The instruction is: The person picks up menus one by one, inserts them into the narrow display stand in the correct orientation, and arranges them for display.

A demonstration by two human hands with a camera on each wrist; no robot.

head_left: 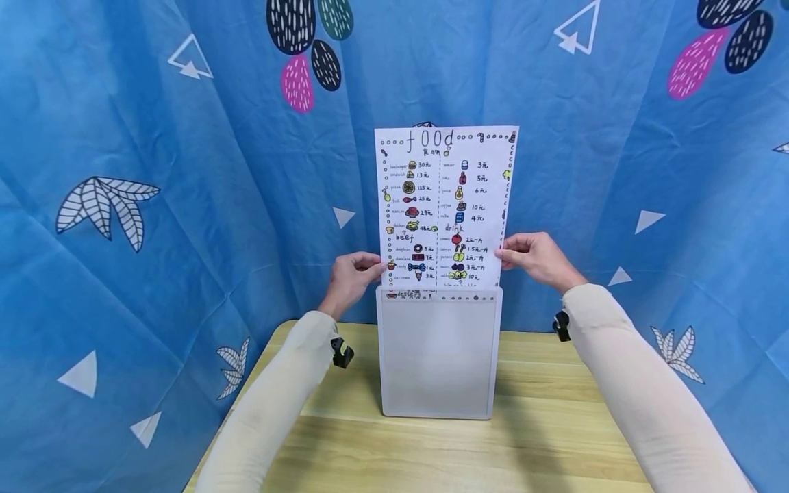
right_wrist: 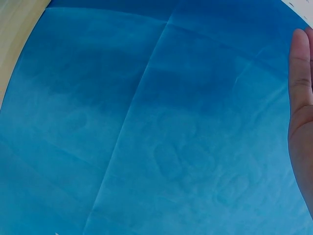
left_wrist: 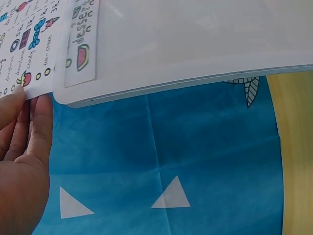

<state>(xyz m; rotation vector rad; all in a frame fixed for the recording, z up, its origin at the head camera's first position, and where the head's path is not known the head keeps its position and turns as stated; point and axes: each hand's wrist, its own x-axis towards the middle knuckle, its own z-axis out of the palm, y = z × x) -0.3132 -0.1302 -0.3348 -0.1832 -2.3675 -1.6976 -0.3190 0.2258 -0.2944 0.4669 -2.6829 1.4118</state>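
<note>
A white paper menu [head_left: 409, 205], headed "food" with small coloured drawings and prices, stands upright above a clear-fronted display frame [head_left: 437, 356] with a pale rim. The menu's bottom strip, with the word "dessert", shows through the frame's front, inside its top edge. My left hand [head_left: 351, 277] pinches the menu's left edge low down; in the left wrist view the thumb of this left hand [left_wrist: 24, 142] lies on the paper's face with fingers behind. At the right edge, my right hand [head_left: 539, 259] pinches the paper between thumb and fingers.
The frame stands on a light wood-grain table [head_left: 555, 411]. Behind and at both sides hangs a blue curtain [head_left: 296, 171] with leaf, triangle and petal prints, close behind the menu. Black straps [head_left: 341, 352] sit at both wrists.
</note>
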